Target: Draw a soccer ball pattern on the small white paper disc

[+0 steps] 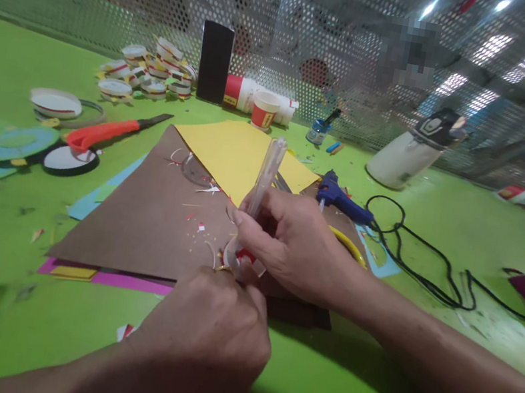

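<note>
My right hand [290, 239] is closed around a clear, pen-like tool [270, 171], held upright. Its lower end is hidden behind my fingers, close to a small red-and-white paper cup piece [230, 255]. My left hand [214, 323], with a ring on one finger, is closed on that cup piece and presses near the front edge of a brown sheet [136, 222]. Much of the piece lies behind my fingers. Paper scraps are scattered over the brown sheet, and a yellow sheet [225, 149] overlaps its far part. Yellow-handled scissors [348, 245] lie partly under my right hand.
A blue glue gun [343, 197] with a black cord lies right. An orange-handled knife [105, 133] and blue paper rings [12, 145] are left. Behind stand a phone [213, 62], a paper cup [264, 110], cut cup rings [155, 72] and a tilted white bottle [404, 157].
</note>
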A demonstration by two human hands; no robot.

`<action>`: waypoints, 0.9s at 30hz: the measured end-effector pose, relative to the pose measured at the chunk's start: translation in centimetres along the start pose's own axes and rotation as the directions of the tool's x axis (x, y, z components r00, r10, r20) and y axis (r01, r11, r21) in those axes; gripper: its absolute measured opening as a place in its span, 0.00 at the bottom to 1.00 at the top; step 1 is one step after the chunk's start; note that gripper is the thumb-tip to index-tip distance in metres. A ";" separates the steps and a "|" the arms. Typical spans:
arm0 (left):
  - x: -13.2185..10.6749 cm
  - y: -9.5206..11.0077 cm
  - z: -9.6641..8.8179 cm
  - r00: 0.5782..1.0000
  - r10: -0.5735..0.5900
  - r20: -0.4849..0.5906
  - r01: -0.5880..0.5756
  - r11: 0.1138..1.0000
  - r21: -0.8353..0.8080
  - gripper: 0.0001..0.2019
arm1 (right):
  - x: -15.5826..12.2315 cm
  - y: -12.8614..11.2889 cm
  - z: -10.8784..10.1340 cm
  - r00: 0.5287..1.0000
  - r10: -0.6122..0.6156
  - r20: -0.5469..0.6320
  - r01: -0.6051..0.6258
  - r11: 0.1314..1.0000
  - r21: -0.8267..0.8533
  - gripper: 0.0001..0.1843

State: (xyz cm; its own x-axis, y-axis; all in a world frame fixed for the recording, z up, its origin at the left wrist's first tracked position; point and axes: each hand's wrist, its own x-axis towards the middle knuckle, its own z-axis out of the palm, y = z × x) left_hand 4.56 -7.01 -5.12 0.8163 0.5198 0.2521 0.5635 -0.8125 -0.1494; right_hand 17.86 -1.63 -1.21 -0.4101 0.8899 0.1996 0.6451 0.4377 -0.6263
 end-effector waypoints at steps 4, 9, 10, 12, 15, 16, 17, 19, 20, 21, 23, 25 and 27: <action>0.0 0.1 0.1 0.998 -0.023 -0.053 0.025 0.999 0.042 0.05 | -0.1 0.0 0.1 1.000 -0.006 -0.022 0.006 1.000 0.009 0.09; 0.0 -0.1 0.0 0.993 -0.010 -0.121 0.009 1.000 -0.002 0.08 | -0.5 -0.1 -0.1 1.000 -0.014 -0.023 0.014 1.000 0.004 0.09; 0.0 -0.2 0.1 0.991 -0.009 -0.133 0.007 1.000 -0.016 0.08 | -0.5 -0.2 -0.2 1.000 -0.017 -0.024 0.017 1.000 0.001 0.09; 0.0 -0.2 0.3 0.989 -0.009 -0.151 0.003 0.999 -0.039 0.07 | -0.5 -0.2 -0.2 1.000 -0.017 -0.013 0.017 1.000 0.000 0.09; -0.1 -0.1 0.5 0.988 -0.006 -0.153 -0.004 0.998 -0.065 0.06 | -0.4 -0.3 -0.2 1.000 -0.003 0.012 0.003 1.000 0.001 0.08; -0.1 -0.1 0.5 0.988 -0.006 -0.157 -0.005 0.998 -0.067 0.06 | -0.3 -0.2 -0.2 1.000 -0.003 0.012 0.003 1.000 -0.001 0.08; -0.2 -0.1 0.5 0.987 -0.008 -0.160 -0.003 0.998 -0.068 0.06 | -0.3 -0.2 -0.2 1.000 -0.004 0.012 0.004 1.000 -0.003 0.08; -0.2 -0.1 0.4 0.986 -0.009 -0.169 -0.002 0.998 -0.065 0.06 | -0.3 -0.2 -0.1 1.000 -0.006 0.007 0.006 1.000 -0.004 0.08; -0.1 -0.1 0.4 0.985 -0.010 -0.173 -0.001 0.998 -0.061 0.06 | -0.3 -0.2 -0.1 1.000 -0.006 0.005 0.006 1.000 -0.003 0.08; -0.1 -0.1 0.3 0.985 -0.011 -0.174 0.001 0.998 -0.057 0.06 | -0.3 -0.2 -0.1 1.000 -0.006 0.004 0.006 1.000 0.000 0.08; 0.1 -0.1 0.3 0.985 -0.014 -0.174 0.006 0.999 -0.045 0.06 | -0.3 -0.1 -0.1 1.000 -0.003 0.002 0.003 1.000 0.005 0.08; 0.3 -0.1 0.3 0.983 -0.017 -0.184 0.016 1.000 -0.010 0.07 | -0.2 -0.1 -0.1 1.000 0.003 0.005 -0.003 1.000 0.016 0.08; 0.3 -0.1 0.4 0.981 -0.019 -0.195 0.024 1.000 0.020 0.08 | -0.1 -0.1 0.0 1.000 0.014 0.012 -0.014 1.000 0.025 0.08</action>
State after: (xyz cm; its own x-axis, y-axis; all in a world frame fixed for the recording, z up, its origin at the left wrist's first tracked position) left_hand 4.84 -6.69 -5.36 0.7648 0.4740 0.4363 0.5852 -0.7944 -0.1628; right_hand 17.89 -1.76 -1.17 -0.4086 0.8943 0.1822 0.6346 0.4218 -0.6475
